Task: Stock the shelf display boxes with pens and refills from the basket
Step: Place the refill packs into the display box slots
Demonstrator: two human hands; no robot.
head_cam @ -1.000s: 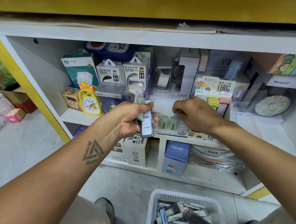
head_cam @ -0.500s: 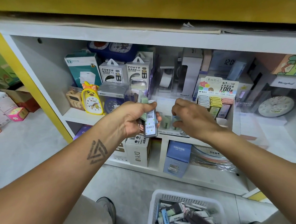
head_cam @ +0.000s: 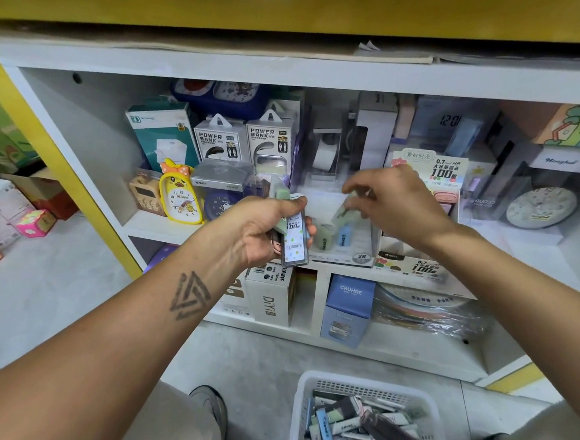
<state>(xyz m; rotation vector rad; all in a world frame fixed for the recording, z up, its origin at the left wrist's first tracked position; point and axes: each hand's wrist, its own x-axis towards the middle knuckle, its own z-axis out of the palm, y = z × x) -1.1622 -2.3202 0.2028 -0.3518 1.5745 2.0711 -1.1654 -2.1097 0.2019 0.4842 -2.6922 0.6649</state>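
Observation:
My left hand (head_cam: 265,232) grips a small bunch of lead refill cases (head_cam: 293,235), the front one upright with a barcode, a green one sticking out above. My right hand (head_cam: 397,205) hovers over the clear display box (head_cam: 342,247) on the shelf edge and pinches a pale green refill case (head_cam: 344,212) at a tilt. A green and a blue case (head_cam: 334,237) stand inside that box. A second display box (head_cam: 429,172) with a "100" header card sits to the right, partly behind my right hand. The white basket (head_cam: 304,401) of refills and pens lies on the floor below.
The shelf holds power bank boxes (head_cam: 245,137), a yellow duck clock (head_cam: 180,193), a tape dispenser (head_cam: 325,155) and a round clock (head_cam: 538,202). Below stand a blue box (head_cam: 347,305), a white carton (head_cam: 270,296) and bagged stock. My shoe (head_cam: 209,404) is left of the basket.
My right hand has risen from inside the clear box and now holds a pale green case above it. My left hand has kept its bunch in place.

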